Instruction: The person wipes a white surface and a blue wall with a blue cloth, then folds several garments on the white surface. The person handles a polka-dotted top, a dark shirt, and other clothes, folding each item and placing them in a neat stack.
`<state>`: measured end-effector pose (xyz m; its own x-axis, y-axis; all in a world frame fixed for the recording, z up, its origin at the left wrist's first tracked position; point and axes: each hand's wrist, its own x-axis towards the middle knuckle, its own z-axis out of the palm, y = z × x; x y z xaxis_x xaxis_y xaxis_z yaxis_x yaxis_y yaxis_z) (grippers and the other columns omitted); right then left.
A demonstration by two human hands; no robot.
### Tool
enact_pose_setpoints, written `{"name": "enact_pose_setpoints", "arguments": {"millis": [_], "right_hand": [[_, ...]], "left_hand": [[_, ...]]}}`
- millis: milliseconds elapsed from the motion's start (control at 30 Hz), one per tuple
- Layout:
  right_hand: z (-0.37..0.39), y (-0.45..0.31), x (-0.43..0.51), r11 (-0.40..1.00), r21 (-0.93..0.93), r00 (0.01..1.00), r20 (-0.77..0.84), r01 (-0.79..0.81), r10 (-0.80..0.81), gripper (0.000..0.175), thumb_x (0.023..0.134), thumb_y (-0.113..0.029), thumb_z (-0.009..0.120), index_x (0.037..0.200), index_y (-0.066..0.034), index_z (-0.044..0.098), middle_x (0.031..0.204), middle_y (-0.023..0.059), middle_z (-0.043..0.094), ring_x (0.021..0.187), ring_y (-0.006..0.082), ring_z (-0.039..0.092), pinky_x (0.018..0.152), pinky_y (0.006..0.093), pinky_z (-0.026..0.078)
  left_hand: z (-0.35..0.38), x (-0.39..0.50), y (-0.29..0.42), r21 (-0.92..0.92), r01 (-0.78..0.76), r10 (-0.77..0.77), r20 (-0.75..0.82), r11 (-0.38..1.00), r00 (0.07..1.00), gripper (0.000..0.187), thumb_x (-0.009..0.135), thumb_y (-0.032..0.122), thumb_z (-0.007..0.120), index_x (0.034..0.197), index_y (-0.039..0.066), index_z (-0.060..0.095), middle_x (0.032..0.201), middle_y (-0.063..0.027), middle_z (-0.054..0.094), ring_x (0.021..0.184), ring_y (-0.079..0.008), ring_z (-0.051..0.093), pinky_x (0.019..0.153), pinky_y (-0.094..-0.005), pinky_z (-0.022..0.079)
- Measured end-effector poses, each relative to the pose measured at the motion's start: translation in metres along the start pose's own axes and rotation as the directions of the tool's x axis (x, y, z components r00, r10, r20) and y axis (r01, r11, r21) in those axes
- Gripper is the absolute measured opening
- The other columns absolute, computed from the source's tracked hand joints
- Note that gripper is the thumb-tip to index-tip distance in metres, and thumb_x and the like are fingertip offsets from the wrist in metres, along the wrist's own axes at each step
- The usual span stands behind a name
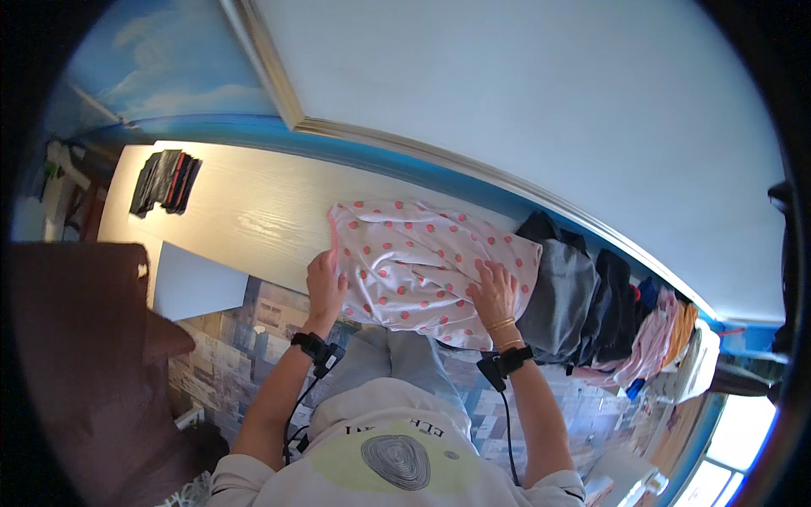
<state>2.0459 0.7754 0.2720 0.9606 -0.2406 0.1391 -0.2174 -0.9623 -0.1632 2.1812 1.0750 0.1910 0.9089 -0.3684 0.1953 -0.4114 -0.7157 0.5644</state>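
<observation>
A pale pink, strawberry-print cloth garment [405,266] lies wrinkled across a light wood-grain tabletop [272,190], its near edge hanging over the front. Pink trim runs down its left edge, where my left hand [325,288] grips the fabric between thumb and fingers. On the garment's right part rests my right hand [495,293], palm down, thumb and fingers spread over the cloth. Both wrists carry black straps with small cabled devices. Just right of the garment is a pile of dark grey and black clothes [561,298].
Further right along the table, pink-striped clothing [652,336], an orange garment [683,329] and white cloth [694,367] are heaped. Folded dark items [166,182] stand at the far left. A brown seat or chair back [82,329] is at left. The wall [209,123] borders the table's back.
</observation>
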Motion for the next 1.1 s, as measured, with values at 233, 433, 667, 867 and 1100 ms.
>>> {"name": "enact_pose_setpoints", "arguments": {"millis": [233,433,667,867,1100], "right_hand": [[0.033,0.026,-0.026,0.908,-0.127,0.917,-0.025,-0.398,0.398,0.056,0.068,-0.029,0.069,0.116,-0.0111,0.047,0.113,0.0074,0.051,0.104,0.0250,0.050,0.089,0.0425,0.032],[0.044,0.037,-0.007,0.847,-0.121,0.839,0.119,-0.518,0.531,0.039,0.069,-0.017,0.064,0.106,-0.0097,0.054,0.097,0.0084,0.059,0.091,0.0258,0.057,0.085,0.0432,0.034],[-0.020,-0.010,0.005,0.980,0.199,0.980,-0.197,0.007,0.033,0.030,0.065,-0.010,0.064,0.094,-0.0094,0.057,0.079,0.0048,0.054,0.078,0.0228,0.055,0.073,0.0372,0.040],[-0.047,-0.040,-0.013,0.847,0.411,0.934,-0.033,0.337,-0.355,0.027,0.067,-0.007,0.062,0.094,-0.0098,0.059,0.076,0.0025,0.052,0.076,0.0183,0.054,0.071,0.0325,0.041],[-0.043,-0.029,-0.027,0.805,0.504,0.889,0.145,0.312,-0.435,0.031,0.066,-0.010,0.064,0.096,-0.0115,0.059,0.080,0.0033,0.055,0.080,0.0191,0.055,0.075,0.0338,0.041]], "left_hand": [[0.043,0.047,0.036,-0.097,-0.221,0.235,0.163,0.970,0.958,0.044,0.072,0.008,0.063,0.113,0.004,0.048,0.115,-0.0149,0.050,0.107,-0.0328,0.046,0.089,-0.0399,0.040],[0.064,0.066,0.024,-0.190,-0.019,0.086,0.346,0.982,0.934,0.030,0.078,0.011,0.060,0.107,0.004,0.055,0.113,-0.0141,0.051,0.104,-0.0315,0.049,0.088,-0.0370,0.042],[0.052,0.108,0.029,-0.457,0.889,-0.076,0.886,0.038,0.458,0.073,0.086,0.059,0.040,0.129,0.001,0.033,0.126,-0.0119,0.045,0.114,-0.0213,0.046,0.100,-0.0339,0.033],[0.068,0.114,0.036,-0.446,0.821,-0.036,0.885,-0.356,0.465,0.052,0.086,0.051,0.048,0.109,0.004,0.048,0.105,-0.0084,0.055,0.096,-0.0190,0.053,0.087,-0.0333,0.042],[0.061,0.121,0.040,-0.566,0.773,-0.103,0.820,-0.288,0.562,0.017,0.088,0.030,0.055,0.086,0.013,0.056,0.080,0.0015,0.055,0.076,-0.0104,0.053,0.072,-0.0315,0.046]]}}
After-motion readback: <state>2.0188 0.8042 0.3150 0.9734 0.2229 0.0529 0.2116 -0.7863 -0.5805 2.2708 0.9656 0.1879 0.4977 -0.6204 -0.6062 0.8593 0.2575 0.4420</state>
